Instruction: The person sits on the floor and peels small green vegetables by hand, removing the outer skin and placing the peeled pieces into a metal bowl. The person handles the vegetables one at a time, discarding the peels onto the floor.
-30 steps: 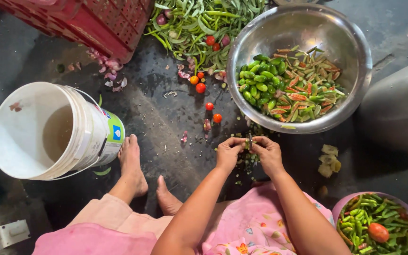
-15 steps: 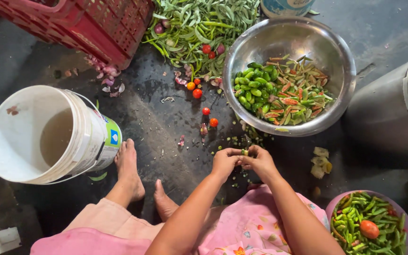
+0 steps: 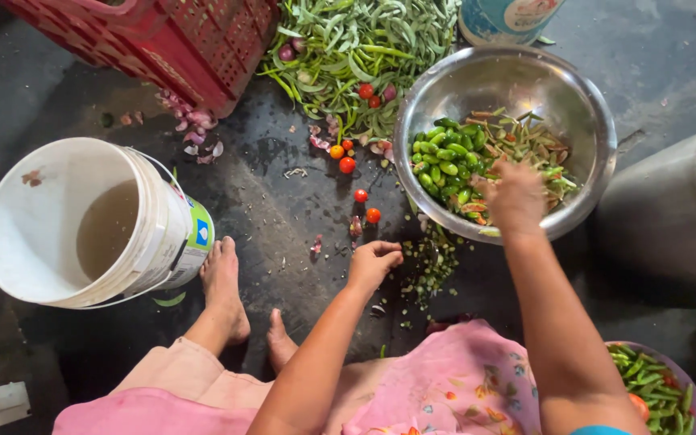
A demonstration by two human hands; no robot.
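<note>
1. Two bare feet [image 3: 227, 294] rest on the dark wet floor [image 3: 283, 209], just beside a white bucket [image 3: 82, 221] holding murky water.
2. The left hand [image 3: 374, 262] hovers low over the floor with fingers curled shut; whether it grips anything cannot be told.
3. The right hand [image 3: 515, 193] reaches over the steel bowl [image 3: 590, 121], fingers loosely spread above the cut green chillies [image 3: 443, 161] inside.
4. Farther off lie small red tomatoes [image 3: 360, 181], a heap of green beans [image 3: 364, 40] and a red crate [image 3: 179, 40].

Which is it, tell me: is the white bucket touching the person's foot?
Cannot tell. In the head view the white bucket meets the foot at its toes in the image, but looking from above shows neither contact nor gap plainly.
</note>
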